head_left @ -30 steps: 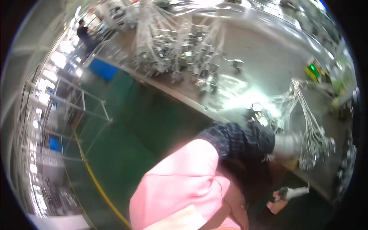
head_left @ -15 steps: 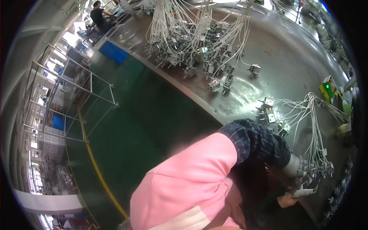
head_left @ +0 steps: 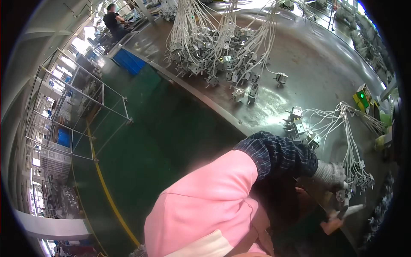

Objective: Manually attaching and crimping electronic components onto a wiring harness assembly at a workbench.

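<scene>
Head view: a person's arm in a pink sleeve with a dark plaid cuff reached over the metal bench (head_left: 325,73) toward its right end.
Wire bundle: white leads with small metal blocks at their ends (head_left: 357,177) lay fanned on the bench, just beside the gloved hand.
Left hand: in a grey knit glove (head_left: 332,174), fingers curled down onto the block ends of that bundle — touching them; how firmly it gripped could not be told.
Right hand: bare fingers (head_left: 332,225) low at the bench edge, pinched on a small pale piece (head_left: 353,210).
Nearby: loose metal blocks (head_left: 299,126) just above the cuff.
Farther: a large heap of wired blocks (head_left: 218,55) — well apart, up the bench.
Floor: green, with a yellow line (head_left: 107,192).
</scene>
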A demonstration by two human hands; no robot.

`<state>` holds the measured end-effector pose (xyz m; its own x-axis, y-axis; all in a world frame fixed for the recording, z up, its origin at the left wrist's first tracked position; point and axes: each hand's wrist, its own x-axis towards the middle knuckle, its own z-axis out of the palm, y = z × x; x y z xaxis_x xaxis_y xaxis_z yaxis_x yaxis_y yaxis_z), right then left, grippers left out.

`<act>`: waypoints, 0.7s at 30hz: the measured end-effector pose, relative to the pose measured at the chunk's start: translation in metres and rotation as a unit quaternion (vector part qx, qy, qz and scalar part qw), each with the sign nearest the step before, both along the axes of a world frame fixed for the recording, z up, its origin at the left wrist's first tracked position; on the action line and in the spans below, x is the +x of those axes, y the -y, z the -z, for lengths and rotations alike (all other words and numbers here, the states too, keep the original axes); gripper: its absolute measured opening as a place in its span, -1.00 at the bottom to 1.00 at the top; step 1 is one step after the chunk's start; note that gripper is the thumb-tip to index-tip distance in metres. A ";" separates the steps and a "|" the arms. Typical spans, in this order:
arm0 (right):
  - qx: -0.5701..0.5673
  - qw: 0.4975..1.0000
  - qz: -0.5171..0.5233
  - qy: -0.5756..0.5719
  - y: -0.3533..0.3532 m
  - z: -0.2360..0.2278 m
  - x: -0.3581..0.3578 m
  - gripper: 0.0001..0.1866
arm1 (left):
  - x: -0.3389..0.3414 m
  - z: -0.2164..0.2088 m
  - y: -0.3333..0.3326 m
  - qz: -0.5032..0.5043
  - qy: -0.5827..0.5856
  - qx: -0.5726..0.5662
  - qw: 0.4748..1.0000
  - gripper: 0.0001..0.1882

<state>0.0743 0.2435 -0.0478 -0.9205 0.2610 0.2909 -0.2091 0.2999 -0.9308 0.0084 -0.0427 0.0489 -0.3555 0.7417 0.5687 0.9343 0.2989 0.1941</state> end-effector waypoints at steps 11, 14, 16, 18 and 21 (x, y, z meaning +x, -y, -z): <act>0.143 0.984 0.059 -0.086 0.083 -0.012 -0.011 -0.53 | -0.020 -0.002 0.017 0.043 0.412 -0.093 0.905 -0.49; 0.161 0.987 0.014 -0.011 0.078 -0.030 -0.004 -0.50 | -0.044 0.042 0.007 0.044 0.005 -0.159 0.986 -0.38; 0.227 0.974 -0.001 0.016 0.072 -0.034 0.008 -0.48 | -0.035 0.056 -0.009 0.043 -0.068 -0.116 0.990 -0.46; 0.276 0.961 -0.011 0.003 0.077 -0.036 0.010 -0.49 | -0.030 0.052 -0.007 0.019 -0.058 -0.151 0.987 -0.45; 0.342 0.939 -0.010 -0.043 0.081 -0.040 0.010 -0.52 | -0.029 0.028 -0.008 -0.007 0.092 -0.257 0.962 -0.37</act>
<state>0.0845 0.1621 -0.0079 -0.8889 -0.0314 0.4570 -0.2867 0.8163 -0.5015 -0.0208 -0.0343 0.0205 -0.4272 0.9025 0.0540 0.8934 0.4122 0.1785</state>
